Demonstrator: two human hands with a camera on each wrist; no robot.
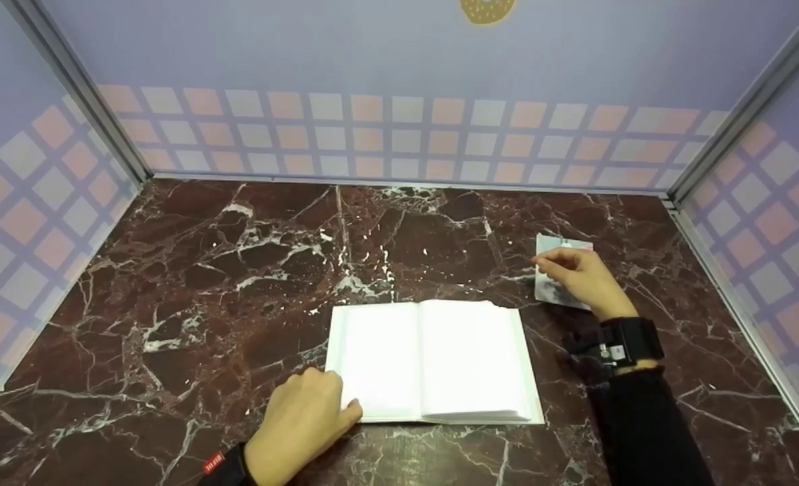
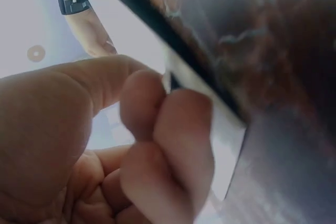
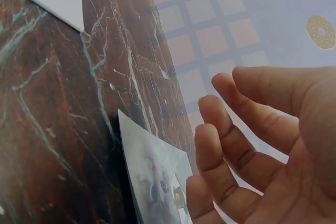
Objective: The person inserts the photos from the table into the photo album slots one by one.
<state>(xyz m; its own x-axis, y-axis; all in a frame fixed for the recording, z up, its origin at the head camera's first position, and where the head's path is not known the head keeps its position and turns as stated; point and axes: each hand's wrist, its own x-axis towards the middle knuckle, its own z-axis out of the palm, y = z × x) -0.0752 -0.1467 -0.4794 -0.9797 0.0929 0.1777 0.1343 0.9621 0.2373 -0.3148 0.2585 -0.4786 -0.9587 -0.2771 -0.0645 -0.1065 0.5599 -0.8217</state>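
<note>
An open book (image 1: 470, 358) with bright, blank-looking pages lies flat on the table. At its lower left corner, my left hand (image 1: 304, 412) pinches the edge of the cover between thumb and curled fingers; the left wrist view shows these fingers (image 2: 184, 129) against the book's edge (image 2: 231, 156). To the right of the book lies a picture card (image 1: 551, 287), perhaps more than one stacked, with a printed image (image 3: 152, 177). Over it hovers my right hand (image 1: 585, 273), its fingers loosely bent, and nothing shows between thumb and fingertips in the right wrist view.
The table (image 1: 237, 283) is dark red marble with white veins and small pale specks. Low panels with pink and white squares enclose it at the back (image 1: 399, 135), the left (image 1: 28, 202) and the right (image 1: 777, 202).
</note>
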